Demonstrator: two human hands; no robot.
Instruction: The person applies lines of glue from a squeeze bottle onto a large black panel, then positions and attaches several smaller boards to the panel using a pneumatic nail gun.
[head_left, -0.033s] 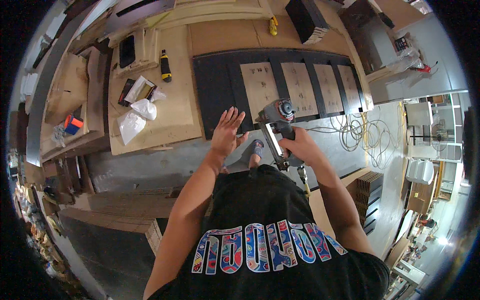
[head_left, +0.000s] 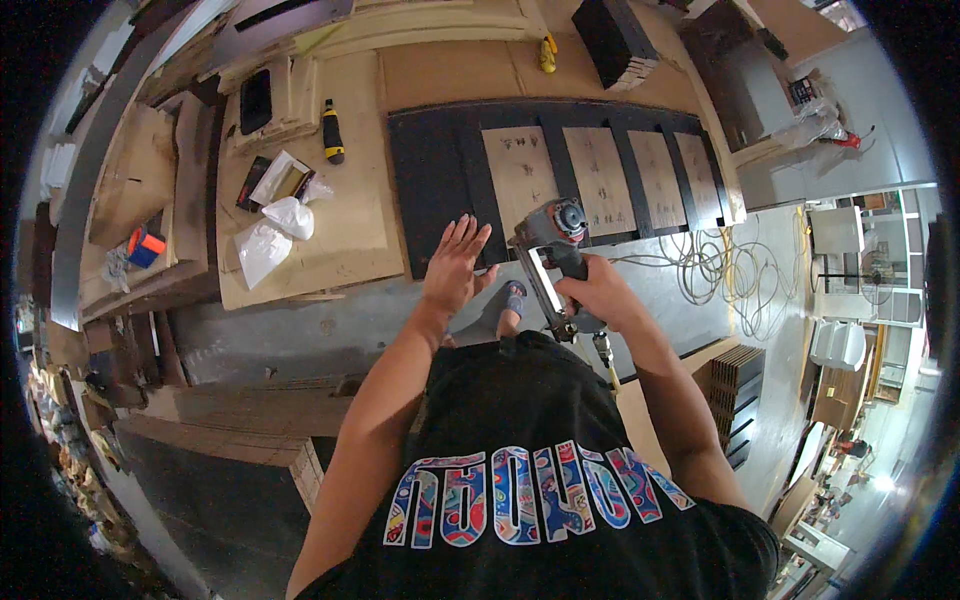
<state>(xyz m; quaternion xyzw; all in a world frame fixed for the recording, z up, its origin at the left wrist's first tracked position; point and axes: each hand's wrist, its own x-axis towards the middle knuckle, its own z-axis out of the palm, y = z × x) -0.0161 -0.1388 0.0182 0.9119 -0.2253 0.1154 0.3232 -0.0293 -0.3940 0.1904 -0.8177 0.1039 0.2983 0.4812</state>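
Observation:
A black slatted wooden frame [head_left: 430, 130] lies on the workbench, with bare wood-coloured panels [head_left: 597, 180] between its dark strips. My left hand [head_left: 458, 265] rests at the frame's near edge, fingers stretched out and holding nothing. In my right hand [head_left: 600, 290] is a pneumatic nail gun [head_left: 560, 225], gripped round its handle. Its head is over the near edge of the frame, to the right of my left hand; whether the nose touches the wood I cannot tell. An air fitting [head_left: 602, 345] hangs from the gun's handle end.
On the bench's left lie a yellow-and-black tool [head_left: 332, 135], a white plastic bag [head_left: 265, 250] and a black phone-like object [head_left: 255, 103]. A yellow tool [head_left: 547, 54] and stacked dark boards [head_left: 612, 42] lie behind the frame. Coiled hose [head_left: 745, 275] covers floor at right. Dark panels [head_left: 220, 490] stand behind me at left.

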